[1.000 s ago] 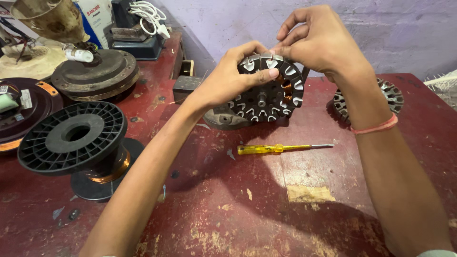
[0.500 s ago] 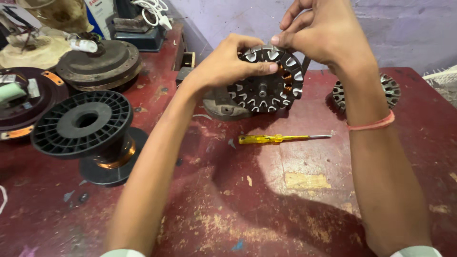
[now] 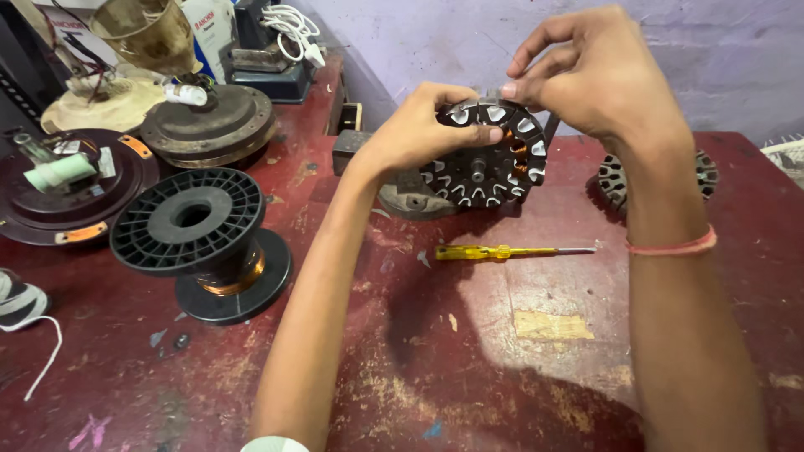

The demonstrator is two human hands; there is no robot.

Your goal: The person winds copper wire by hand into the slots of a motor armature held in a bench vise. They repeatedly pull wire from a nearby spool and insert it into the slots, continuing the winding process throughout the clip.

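The left hand [image 3: 419,134] gripped the stator [image 3: 486,163] above the screwdriver [image 3: 502,251]. The right hand [image 3: 599,79] pinched closed at its top rim; a steady hold probably suited such fine work

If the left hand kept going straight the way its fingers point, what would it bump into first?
The left hand already grips the round slotted motor core, fingers pointing right. Straight on, it would probably meet the right hand pinching the core's top edge, though depth is hard to judge.
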